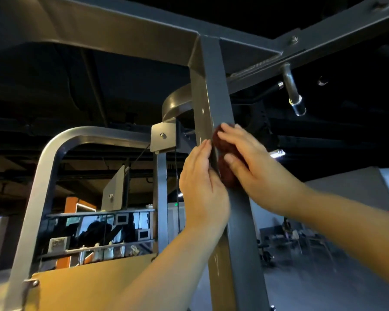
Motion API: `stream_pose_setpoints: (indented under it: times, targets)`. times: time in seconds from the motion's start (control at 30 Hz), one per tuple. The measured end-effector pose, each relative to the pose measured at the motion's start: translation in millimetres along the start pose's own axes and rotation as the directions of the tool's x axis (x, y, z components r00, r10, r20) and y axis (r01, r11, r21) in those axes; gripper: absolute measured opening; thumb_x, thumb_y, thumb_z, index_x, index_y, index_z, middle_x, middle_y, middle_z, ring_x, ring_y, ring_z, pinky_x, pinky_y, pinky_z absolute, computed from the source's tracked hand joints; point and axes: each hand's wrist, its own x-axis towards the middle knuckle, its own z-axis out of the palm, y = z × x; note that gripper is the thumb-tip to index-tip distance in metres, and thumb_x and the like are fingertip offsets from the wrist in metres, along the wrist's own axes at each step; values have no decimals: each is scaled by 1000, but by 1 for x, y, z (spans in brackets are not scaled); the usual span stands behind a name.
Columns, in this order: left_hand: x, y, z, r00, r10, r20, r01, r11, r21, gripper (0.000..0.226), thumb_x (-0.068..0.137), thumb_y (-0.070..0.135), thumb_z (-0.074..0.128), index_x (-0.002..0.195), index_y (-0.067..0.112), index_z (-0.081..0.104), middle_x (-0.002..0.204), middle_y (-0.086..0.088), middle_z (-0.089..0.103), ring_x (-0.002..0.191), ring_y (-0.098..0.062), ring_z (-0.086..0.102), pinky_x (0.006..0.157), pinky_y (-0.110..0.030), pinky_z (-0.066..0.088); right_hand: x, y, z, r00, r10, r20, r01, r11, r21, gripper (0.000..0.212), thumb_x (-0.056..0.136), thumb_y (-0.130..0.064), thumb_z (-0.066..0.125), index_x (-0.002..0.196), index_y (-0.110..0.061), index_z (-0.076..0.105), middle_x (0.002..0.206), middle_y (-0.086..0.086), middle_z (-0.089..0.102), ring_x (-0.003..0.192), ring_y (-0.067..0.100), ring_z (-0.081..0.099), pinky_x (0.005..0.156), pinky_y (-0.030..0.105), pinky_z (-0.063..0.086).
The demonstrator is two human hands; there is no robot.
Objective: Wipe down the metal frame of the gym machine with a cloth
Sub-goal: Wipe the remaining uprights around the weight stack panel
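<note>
Metal frame (121, 34) of the gym machine filled the view from below, its broad grey top beam meeting an upright post (213, 86) at a corner. To the left stood a curved silver bar (54, 153). Both of the person's hands were raised to the post, about midway up its visible length. The left hand (202, 187) lay flat on the post's left face, fingers straight and together. The right hand (256, 167) pressed a bunched dark red cloth (221, 142) against the right face, fingers laid over it. Wiping looked under way on this post. Pale marks showed above and below the cloth, so more seemed left. Whether the beam had been done could not be told.
</note>
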Motion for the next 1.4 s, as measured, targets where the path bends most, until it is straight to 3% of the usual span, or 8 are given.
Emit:
stream_pose_setpoints:
  times: [0.17, 0.33, 0.5, 0.73, 0.83, 0.97, 1.17, 1.4]
  targets:
    - [-39, 0, -11, 999, -24, 48, 22, 999, 39, 55, 100, 17, 36, 153, 26, 47, 156, 13, 46, 147, 0, 36, 125, -42, 32, -84, -4, 17, 995, -55, 87, 57, 998, -18, 49, 103, -36, 42, 149, -48, 28, 161, -39, 16, 153, -9, 3, 124, 15, 6]
    - [-42, 3, -10, 999, -32, 42, 28, 996, 90, 55, 100, 19, 34, 154, 24, 48, 156, 12, 45, 148, 0, 35, 125, -43, 31, -28, -6, 10, 998, 67, -20, -67, 997, 27, 52, 107, -21, 49, 156, -32, 35, 165, -24, 21, 153, -8, 1, 129, 33, 9]
    - [-45, 1, -12, 996, -46, 70, 41, 996, 84, 52, 106, 10, 41, 155, 26, 45, 158, 12, 43, 149, 0, 33, 125, -44, 31, -46, -8, 18, 999, 29, -39, -29, 1000, 12, 49, 105, -26, 48, 152, -33, 38, 160, -27, 22, 151, -11, 4, 121, 13, 4]
    - [-52, 9, -15, 989, -108, 102, 102, 993, 62, 54, 108, 6, 38, 157, 28, 40, 160, 17, 37, 148, 6, 30, 127, -37, 28, -61, -5, 11, 995, -28, 92, 34, 997, -74, 49, 107, -28, 44, 153, -37, 30, 164, -25, 16, 152, -10, 0, 122, 11, 1]
    - [-55, 7, -13, 994, -79, 77, 74, 995, 64, 52, 106, 19, 36, 157, 27, 42, 158, 15, 41, 147, 3, 33, 125, -37, 31, -25, -8, 7, 999, 42, -1, -42, 998, -42, 51, 109, -23, 43, 158, -29, 30, 167, -18, 16, 154, -5, -1, 127, 24, 4]
    - [-68, 6, -13, 993, -113, 20, 113, 993, 29, 47, 109, 10, 43, 151, 30, 48, 150, 17, 48, 141, 2, 40, 122, -34, 36, -59, -9, 33, 996, 38, -79, -44, 997, -71, 51, 110, -23, 38, 159, -27, 26, 167, -16, 15, 156, 0, -3, 126, 33, 7]
    - [-77, 9, -18, 975, -219, -41, 217, 975, -36, 44, 108, 5, 44, 140, 32, 57, 137, 17, 56, 134, -4, 50, 116, -39, 44, -92, -3, 36, 997, -77, 23, 80, 963, -258, 52, 108, -36, 25, 159, -25, 24, 166, -17, 12, 157, 2, -2, 125, 36, 12]
    - [-60, 56, -18, 975, -214, -55, 181, 915, -361, 44, 111, 12, 38, 144, 42, 42, 144, 29, 51, 134, 14, 44, 106, -7, 39, -25, -35, 20, 991, 132, -5, -132, 991, 17, 48, 112, -30, 30, 159, -32, 23, 166, -21, 9, 149, -10, -10, 130, 38, 2]
